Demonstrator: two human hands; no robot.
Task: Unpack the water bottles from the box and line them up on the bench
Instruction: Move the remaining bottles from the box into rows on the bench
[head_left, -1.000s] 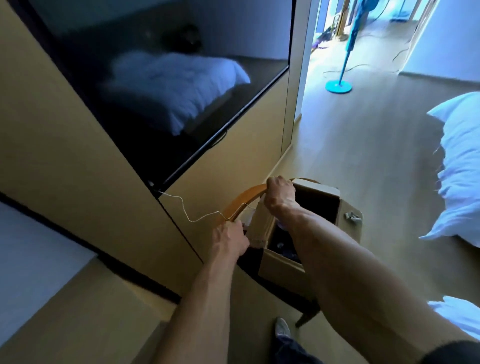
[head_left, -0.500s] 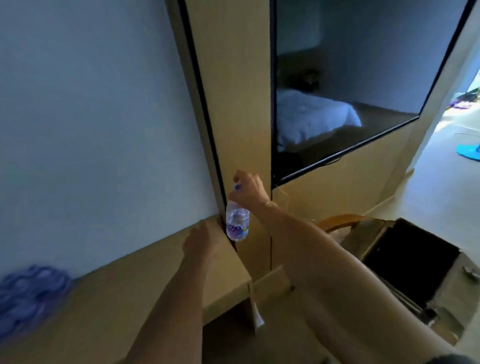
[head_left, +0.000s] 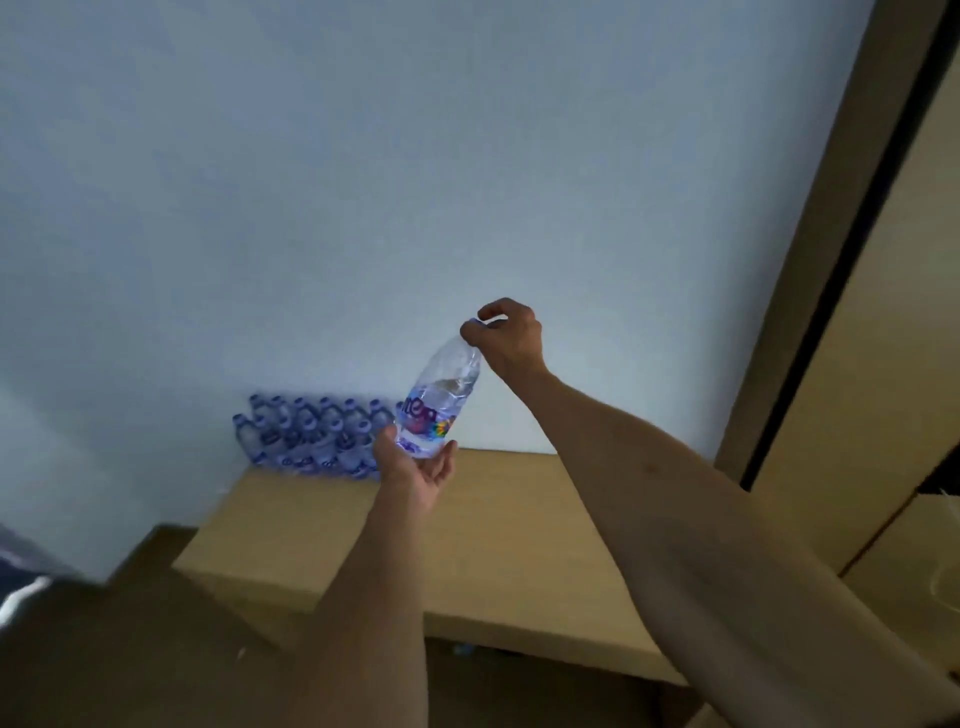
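A clear water bottle (head_left: 439, 402) with a purple label hangs tilted in the air above the wooden bench (head_left: 498, 551). My right hand (head_left: 506, 338) pinches its blue cap from above. My left hand (head_left: 418, 467) cups the bottle's base from below, palm up with fingers touching it. Several more bottles (head_left: 311, 439) with blue caps stand packed in rows at the bench's back left, against the pale wall. The box is out of view.
A pale wall (head_left: 415, 182) rises behind the bench. A tan wooden panel with a dark vertical strip (head_left: 852, 249) borders the bench on the right. Dark floor lies at the lower left, with a blue-white fabric edge (head_left: 15, 577) at the far left.
My view swung left from the box to the bench. My right hand carried the bottle by its cap over the bench, and my left hand rose from the bench top to meet the bottle's base.
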